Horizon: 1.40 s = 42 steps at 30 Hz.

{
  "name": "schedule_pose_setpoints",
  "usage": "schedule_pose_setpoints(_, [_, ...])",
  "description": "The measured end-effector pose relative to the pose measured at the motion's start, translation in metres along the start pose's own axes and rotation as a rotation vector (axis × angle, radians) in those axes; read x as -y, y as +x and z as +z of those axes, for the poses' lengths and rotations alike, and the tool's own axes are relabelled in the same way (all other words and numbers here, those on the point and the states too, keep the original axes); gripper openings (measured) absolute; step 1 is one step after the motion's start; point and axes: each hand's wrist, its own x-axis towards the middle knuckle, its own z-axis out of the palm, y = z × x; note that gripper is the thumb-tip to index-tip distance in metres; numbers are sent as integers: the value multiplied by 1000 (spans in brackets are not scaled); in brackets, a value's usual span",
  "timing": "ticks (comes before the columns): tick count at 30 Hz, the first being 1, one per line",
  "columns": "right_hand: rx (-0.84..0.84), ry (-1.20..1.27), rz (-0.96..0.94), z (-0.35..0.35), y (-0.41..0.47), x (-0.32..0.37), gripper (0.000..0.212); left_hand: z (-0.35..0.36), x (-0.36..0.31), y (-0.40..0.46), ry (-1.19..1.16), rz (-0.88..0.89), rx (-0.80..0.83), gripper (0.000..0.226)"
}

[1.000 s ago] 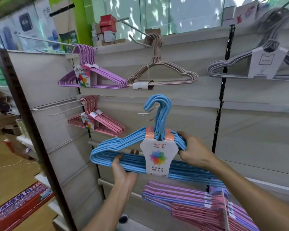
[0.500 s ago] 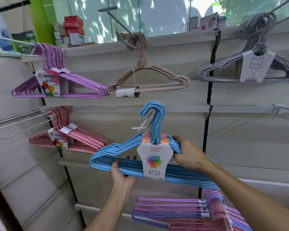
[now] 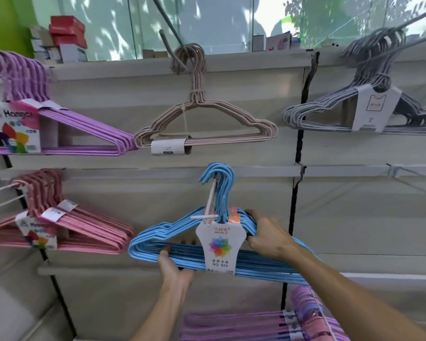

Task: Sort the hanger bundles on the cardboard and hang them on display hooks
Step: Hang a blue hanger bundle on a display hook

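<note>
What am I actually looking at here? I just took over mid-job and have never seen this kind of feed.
There is no machine: a person wears one camera on the head, looking forward and down at bare hands. Ahead is a shop display wall with hooks. Both hands hold a blue hanger bundle: the left hand grips its bottom bars, the right hand its shoulder. Its tops are looped over a display hook. Already hanging: purple, pink, beige and grey bundles, with more purple ones lower down.

The blue hanger bundle (image 3: pixel 172 244) looks smooth, slightly glossy plastic-coated (its label (image 3: pixel 219 244) is glossy card); the wall panels (image 3: pixel 354 217) are matt.
</note>
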Motion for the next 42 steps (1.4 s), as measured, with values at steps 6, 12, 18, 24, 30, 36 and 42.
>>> schedule_pose_setpoints(6, [1, -65, 10, 11, 15, -5, 69, 2, 0, 28, 44, 20, 18, 22])
schedule_pose_setpoints(12, [9, -153, 34, 20, 21, -12, 81, -5, 3, 41, 81, 32, 52, 27])
schedule_pose_setpoints(18, [5, -190, 43, 25, 23, -14, 82, -10, 2, 40, 92, -19, 8, 37])
schedule_pose_setpoints(24, [-10, -245, 79, 27, 20, -10, 88, -12, -8, 29, 166, -80, -40, 32])
schedule_pose_setpoints(30, [-22, -311, 68, 26, 14, -7, 84, -18, -12, 19, 279, -111, -76, 22])
schedule_pose_setpoints(36, [-36, -287, 102, 14, -19, -9, 81, -23, -9, -16, 322, -197, -71, 25])
schedule_pose_setpoints(42, [-185, -169, 53, -22, -75, -5, 56, -17, 18, -65, 425, -210, -59, 17])
